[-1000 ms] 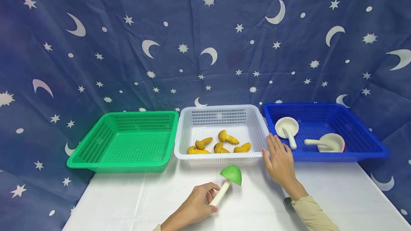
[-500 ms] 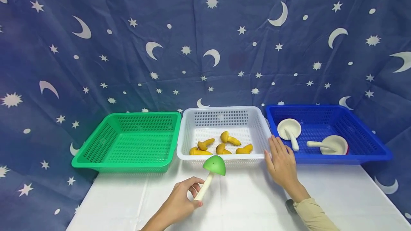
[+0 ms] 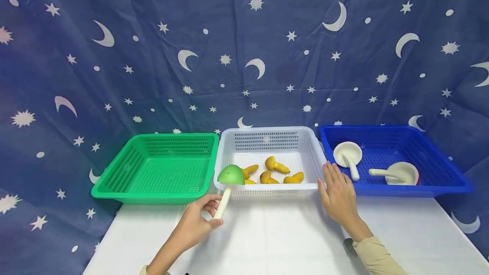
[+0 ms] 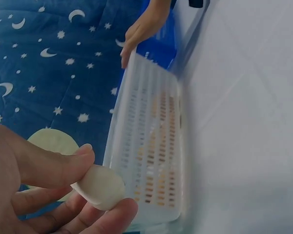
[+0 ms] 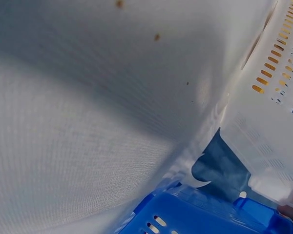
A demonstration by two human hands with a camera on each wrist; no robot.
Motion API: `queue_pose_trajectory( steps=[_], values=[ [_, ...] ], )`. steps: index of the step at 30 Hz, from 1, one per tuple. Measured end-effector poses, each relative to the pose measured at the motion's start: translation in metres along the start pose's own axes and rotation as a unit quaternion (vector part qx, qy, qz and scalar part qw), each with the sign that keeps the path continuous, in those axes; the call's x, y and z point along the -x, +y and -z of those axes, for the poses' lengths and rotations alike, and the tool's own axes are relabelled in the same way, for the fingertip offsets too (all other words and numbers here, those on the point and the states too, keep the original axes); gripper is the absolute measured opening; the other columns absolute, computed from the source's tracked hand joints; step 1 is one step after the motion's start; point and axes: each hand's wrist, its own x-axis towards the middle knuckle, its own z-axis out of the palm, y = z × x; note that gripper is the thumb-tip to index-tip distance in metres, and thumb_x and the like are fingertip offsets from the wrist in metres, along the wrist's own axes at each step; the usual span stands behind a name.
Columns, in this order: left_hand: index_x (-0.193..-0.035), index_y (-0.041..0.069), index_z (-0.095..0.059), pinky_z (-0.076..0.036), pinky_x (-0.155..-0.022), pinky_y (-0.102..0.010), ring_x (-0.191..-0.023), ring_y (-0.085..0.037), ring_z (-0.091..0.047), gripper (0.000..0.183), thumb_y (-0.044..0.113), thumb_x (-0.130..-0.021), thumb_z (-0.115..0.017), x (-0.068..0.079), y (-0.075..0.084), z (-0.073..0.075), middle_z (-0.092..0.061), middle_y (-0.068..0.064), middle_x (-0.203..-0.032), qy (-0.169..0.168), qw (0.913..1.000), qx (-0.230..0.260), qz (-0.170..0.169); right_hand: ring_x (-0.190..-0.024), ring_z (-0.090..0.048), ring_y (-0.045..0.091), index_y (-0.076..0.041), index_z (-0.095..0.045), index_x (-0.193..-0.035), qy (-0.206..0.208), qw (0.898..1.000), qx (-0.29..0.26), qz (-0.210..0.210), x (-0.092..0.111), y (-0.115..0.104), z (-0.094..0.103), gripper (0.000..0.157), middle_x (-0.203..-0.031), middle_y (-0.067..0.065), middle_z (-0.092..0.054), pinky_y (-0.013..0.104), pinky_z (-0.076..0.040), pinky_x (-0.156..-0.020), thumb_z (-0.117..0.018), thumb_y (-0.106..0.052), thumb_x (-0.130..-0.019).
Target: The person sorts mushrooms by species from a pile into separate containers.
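Observation:
My left hand (image 3: 192, 223) pinches the pale stem of a toy mushroom with a green cap (image 3: 231, 174). The mushroom is upright, tilted slightly right, its cap in front of the white basket's (image 3: 279, 187) front left corner. In the left wrist view the end of the stem (image 4: 105, 187) shows between thumb and fingers. At the white basket's front right corner lies my right hand (image 3: 339, 196), fingers straight, touching the rim beside the blue basket (image 3: 401, 191). Several yellow mushrooms (image 3: 280, 167) lie inside the white basket, one partly hidden behind the green cap.
To the left stands a green basket (image 3: 153, 196) with nothing seen inside. Two mushrooms with white undersides, one left (image 3: 347, 152) and one right (image 3: 405, 173), lie in the blue basket. White cloth (image 3: 275, 232) covers the table; a starry blue curtain (image 3: 229, 75) hangs behind.
My left hand has carried the green mushroom left and upward, from in front of the white basket toward the green one. My right hand stays on the white basket's corner. The view has shifted slightly.

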Motion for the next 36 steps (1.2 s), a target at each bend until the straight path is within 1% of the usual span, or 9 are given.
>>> queue_pose_trajectory(
  steps=[2, 6, 8, 10, 14, 18, 25, 28, 36],
  values=[
    [-0.107, 0.015, -0.057, -0.046, -0.051, -0.023, -0.077, -0.014, -0.052, 0.049, 0.003, -0.063, -0.076, -0.003, -0.002, 0.005, -0.055, 0.003, -0.086, 0.012, 0.9997, 0.014, 0.018, -0.123, -0.033, 0.033, 0.002, -0.043, -0.127, -0.001, 1.000, -0.001, 0.000, -0.001, 0.000, 0.001, 0.050, -0.133, 0.016, -0.039, 0.053, -0.026, -0.094, -0.042, -0.030, -0.089],
    [-0.106, 0.017, -0.058, -0.049, -0.049, -0.025, -0.077, -0.015, -0.053, 0.050, 0.000, -0.062, -0.075, -0.006, -0.006, 0.015, -0.055, 0.000, -0.085, 0.039, 0.9971, 0.042, 0.051, -0.122, -0.033, 0.033, 0.003, -0.043, -0.127, -0.001, 1.000, 0.000, 0.002, -0.001, 0.001, 0.001, 0.050, -0.132, 0.017, -0.040, 0.052, -0.027, -0.094, -0.042, -0.030, -0.089],
    [-0.106, 0.017, -0.058, -0.050, -0.049, -0.025, -0.077, -0.015, -0.053, 0.050, 0.000, -0.062, -0.075, -0.008, -0.007, 0.021, -0.056, -0.001, -0.086, 0.047, 0.9961, 0.045, 0.060, -0.122, -0.034, 0.033, 0.003, -0.043, -0.127, 0.001, 1.000, 0.001, 0.003, 0.000, 0.001, 0.001, 0.050, -0.132, 0.017, -0.040, 0.052, -0.027, -0.094, -0.042, -0.030, -0.089],
    [-0.108, 0.016, -0.058, -0.050, -0.049, -0.024, -0.077, -0.016, -0.053, 0.051, 0.000, -0.063, -0.075, -0.011, -0.008, 0.026, -0.056, -0.002, -0.087, 0.052, 0.9959, 0.041, 0.062, -0.123, -0.033, 0.033, 0.003, -0.043, -0.127, 0.001, 1.000, 0.001, 0.001, 0.000, 0.001, 0.001, 0.050, -0.132, 0.017, -0.040, 0.051, -0.026, -0.095, -0.041, -0.030, -0.089],
    [-0.111, 0.014, -0.056, -0.048, -0.051, -0.024, -0.079, -0.016, -0.053, 0.051, 0.004, -0.064, -0.076, -0.017, -0.010, 0.039, -0.057, -0.003, -0.090, 0.063, 0.9962, 0.011, 0.059, -0.123, -0.032, 0.032, 0.002, -0.043, -0.127, -0.002, 1.000, -0.004, 0.000, 0.000, 0.000, 0.001, 0.051, -0.133, 0.016, -0.039, 0.051, -0.025, -0.096, -0.041, -0.031, -0.089],
    [-0.113, 0.013, -0.055, -0.048, -0.052, -0.024, -0.080, -0.017, -0.054, 0.052, 0.006, -0.066, -0.075, -0.024, -0.013, 0.050, -0.058, -0.005, -0.092, 0.076, 0.9957, -0.011, 0.053, -0.123, -0.033, 0.033, 0.003, -0.043, -0.127, 0.002, 1.000, -0.002, 0.008, 0.000, 0.001, -0.002, 0.051, -0.132, 0.017, -0.040, 0.051, -0.026, -0.095, -0.040, -0.031, -0.089],
    [-0.116, 0.006, -0.051, -0.052, -0.051, -0.026, -0.082, -0.023, -0.054, 0.052, 0.001, -0.069, -0.072, -0.044, -0.021, 0.063, -0.056, -0.013, -0.095, 0.077, 0.9955, 0.026, 0.049, -0.122, -0.034, 0.033, 0.003, -0.044, -0.126, 0.013, 1.000, 0.002, 0.014, 0.001, 0.005, -0.003, 0.051, -0.132, 0.017, -0.041, 0.051, -0.027, -0.094, -0.039, -0.032, -0.089],
    [-0.117, 0.004, -0.051, -0.052, -0.051, -0.027, -0.083, -0.024, -0.054, 0.052, 0.000, -0.070, -0.071, -0.052, -0.025, 0.068, -0.056, -0.015, -0.096, 0.077, 0.9955, 0.026, 0.048, -0.122, -0.034, 0.033, 0.003, -0.043, -0.127, 0.011, 1.000, 0.001, 0.009, 0.002, 0.004, -0.002, 0.052, -0.132, 0.017, -0.040, 0.051, -0.026, -0.095, -0.039, -0.032, -0.089],
    [-0.121, 0.002, -0.047, -0.053, -0.054, -0.031, -0.084, -0.027, -0.055, 0.052, 0.001, -0.073, -0.067, -0.071, -0.041, 0.077, -0.054, -0.018, -0.098, 0.067, 0.9945, 0.027, 0.076, -0.123, -0.033, 0.033, 0.003, -0.043, -0.127, 0.005, 1.000, -0.002, 0.010, 0.000, 0.003, -0.002, 0.051, -0.132, 0.017, -0.040, 0.051, -0.025, -0.096, -0.039, -0.032, -0.089]
  ],
)
